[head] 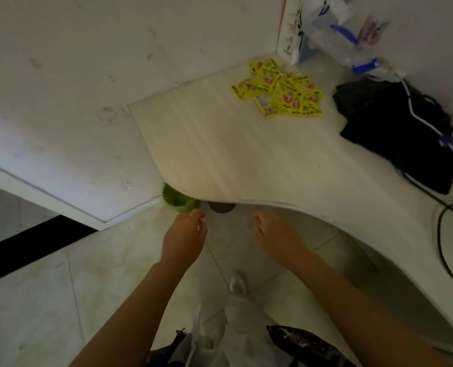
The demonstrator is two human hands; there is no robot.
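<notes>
The green pot (pixel 179 201), on the floor half hidden beneath the table (pixel 246 154) edge beside a brown object (pixel 221 207), looks like light, stiff plastic best taken by its rim, with the left hand (pixel 184 234) curled just beside it, grip unclear, and the right hand (pixel 275 237) relaxed, empty.

In front of you a light wooden table (pixel 220 154) fills a dim corner of stained white walls (pixel 74 75), above pale floor tiles (pixel 101 287).

One left hand (pixel 184 238), one right hand (pixel 278 241), one green tub (pixel 179 202), one black bag (pixel 389 128), many yellow packets (pixel 281 92).
</notes>
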